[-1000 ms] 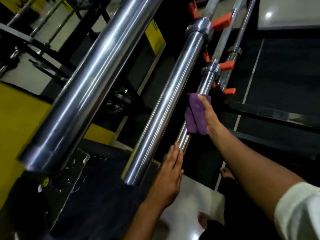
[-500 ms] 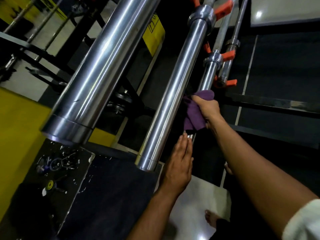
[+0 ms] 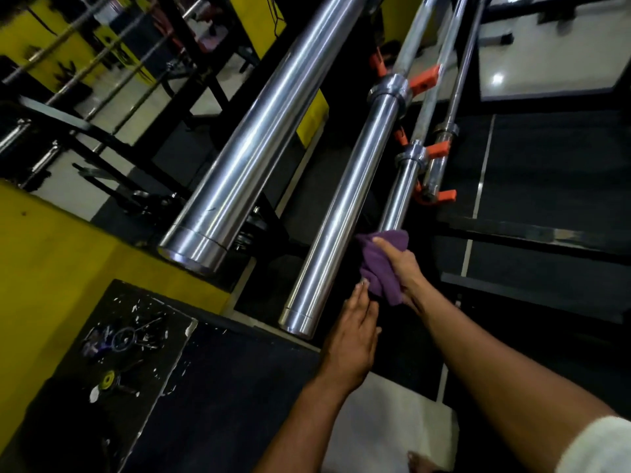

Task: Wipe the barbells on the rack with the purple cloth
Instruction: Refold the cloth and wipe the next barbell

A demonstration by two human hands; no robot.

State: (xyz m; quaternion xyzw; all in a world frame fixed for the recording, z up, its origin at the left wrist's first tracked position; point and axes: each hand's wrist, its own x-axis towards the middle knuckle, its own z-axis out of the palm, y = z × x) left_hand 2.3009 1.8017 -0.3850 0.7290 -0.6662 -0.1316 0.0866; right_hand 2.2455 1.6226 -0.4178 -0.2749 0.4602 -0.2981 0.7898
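Since the earlier frames, the right hand (image 3: 404,268) has been sliding down the third barbell (image 3: 397,196) toward its near end, carrying the purple cloth (image 3: 380,268) with it, so that the cloth is now sitting just above the left hand (image 3: 353,339). That right grip is wrapping its curled fingers round the cloth and the sleeve together, with folds of purple hanging below the palm. The left grip is lying flat with straight fingers, its fingertips (image 3: 362,285) touching the lower edge of the cloth; the bar's end is probably lying under them, though the cloth and hand are hiding it. To the left of both grips, the second barbell (image 3: 338,213) is running parallel, its cut end showing beside the left wrist, and farther left the largest barbell (image 3: 246,158) is looming closest to the camera. Above the right grip, orange rack clips (image 3: 425,78) are holding the bars at their collars. A thinner fourth bar (image 3: 461,80) is standing to the right of the clips.
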